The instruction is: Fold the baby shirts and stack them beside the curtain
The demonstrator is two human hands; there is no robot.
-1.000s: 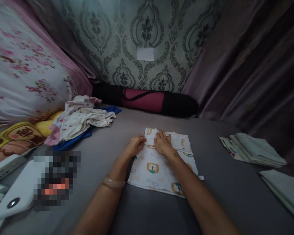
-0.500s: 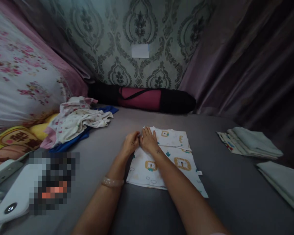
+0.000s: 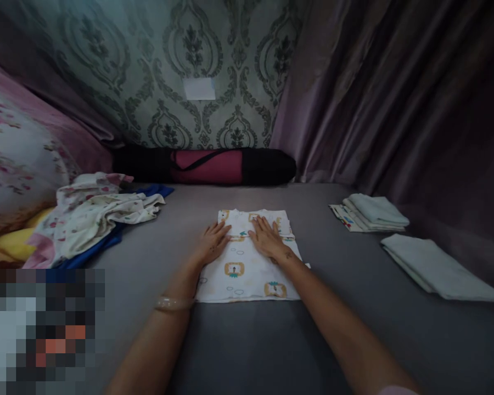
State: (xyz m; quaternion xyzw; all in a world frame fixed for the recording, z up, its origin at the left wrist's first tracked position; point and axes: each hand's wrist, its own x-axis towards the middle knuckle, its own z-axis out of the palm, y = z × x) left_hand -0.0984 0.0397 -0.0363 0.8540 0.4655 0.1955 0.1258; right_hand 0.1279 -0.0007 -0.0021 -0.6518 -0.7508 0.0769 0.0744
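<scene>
A white printed garment (image 3: pixel 251 274) with orange lion-like faces and teal leaves lies on the grey bed sheet (image 3: pixel 239 351). Its far part is folded over into a band toward me. Flat on the left edge of that band rests my left hand (image 3: pixel 213 241), fingers stretched out. My right hand (image 3: pixel 267 238) presses on the middle-right of the fold with its fingers spread. Neither hand grips anything. A pale bracelet circles my left wrist.
Crumpled clothes (image 3: pixel 94 214) lie in a pile at the left. To the right are a folded stack of cloth (image 3: pixel 374 213) and a pale folded cloth (image 3: pixel 440 267). A black and maroon long bag (image 3: pixel 206 166) lies along the wall. The lower left corner is pixelated.
My right hand has moved from the garment's left edge to the middle-right of the fold. My left hand has flattened onto the left edge. The view has turned rightward.
</scene>
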